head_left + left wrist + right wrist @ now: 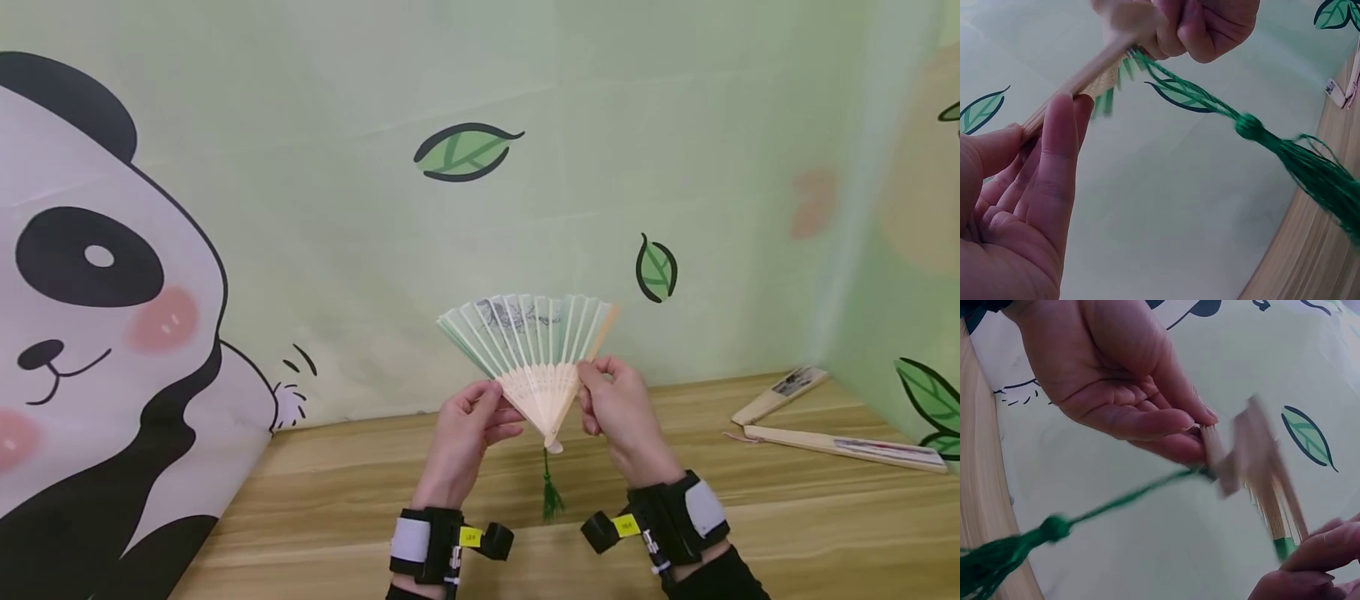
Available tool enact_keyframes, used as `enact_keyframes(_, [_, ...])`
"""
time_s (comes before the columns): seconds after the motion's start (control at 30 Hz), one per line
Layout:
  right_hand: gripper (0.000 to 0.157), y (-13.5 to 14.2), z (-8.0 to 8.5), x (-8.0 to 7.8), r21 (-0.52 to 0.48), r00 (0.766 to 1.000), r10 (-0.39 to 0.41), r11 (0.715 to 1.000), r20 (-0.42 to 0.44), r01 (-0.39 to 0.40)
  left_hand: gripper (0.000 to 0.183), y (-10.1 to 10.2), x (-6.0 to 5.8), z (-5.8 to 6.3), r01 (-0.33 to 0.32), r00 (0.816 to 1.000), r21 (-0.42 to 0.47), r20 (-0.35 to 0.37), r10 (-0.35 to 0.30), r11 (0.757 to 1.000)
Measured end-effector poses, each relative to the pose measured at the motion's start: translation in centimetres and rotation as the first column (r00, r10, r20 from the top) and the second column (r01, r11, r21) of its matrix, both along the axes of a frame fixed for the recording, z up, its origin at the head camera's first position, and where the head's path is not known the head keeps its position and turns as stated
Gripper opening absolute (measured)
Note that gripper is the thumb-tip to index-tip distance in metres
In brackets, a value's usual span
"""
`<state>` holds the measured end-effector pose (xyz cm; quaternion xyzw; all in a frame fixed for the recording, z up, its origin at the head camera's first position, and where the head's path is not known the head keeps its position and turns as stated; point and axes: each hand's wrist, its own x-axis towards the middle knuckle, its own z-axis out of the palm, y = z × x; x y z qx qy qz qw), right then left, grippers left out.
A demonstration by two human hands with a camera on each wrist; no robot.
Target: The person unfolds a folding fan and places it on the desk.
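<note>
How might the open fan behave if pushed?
The open fan is probably light, given its thin slats. Pushed sideways, it likely folds, since the slats meet at one end. Its green tassel, hanging loose, would probably swing.

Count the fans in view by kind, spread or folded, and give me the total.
Spread fan, between the left hand and the right hand: 1
Folded fans, lying on the wooden table: 2
Total: 3
</note>
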<state>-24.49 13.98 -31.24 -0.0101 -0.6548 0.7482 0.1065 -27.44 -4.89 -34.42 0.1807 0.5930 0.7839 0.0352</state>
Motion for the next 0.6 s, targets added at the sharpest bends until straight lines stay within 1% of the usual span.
enact_keyframes(0.23, [0.017, -0.17, -0.09, -0.04, -0.031, 1.0, -0.003, 1.0, 0.028, 0.004, 0.031, -0.35, -0.01, 0.0, -0.018, 1.0, 0.0, -0.008, 0.018, 1.0])
enact_keyframes(0.43, [0.019, -0.22, -0.04, 0.0, -0.047, 1.0, 0.002, 0.999, 0.013, -0.002, 0.029, -0.51, 0.06, 0.15, -0.023, 1.0, 0.011, -0.009, 0.023, 1.0])
enact_keyframes(0.6, [0.017, -0.24, -0.09, -0.01, -0.089, 1.0, 0.016, 0.996, 0.003, -0.016, 0.031, -0.57, 0.03, 0.14, -0.023, 1.0, 0.018, -0.012, 0.023, 1.0])
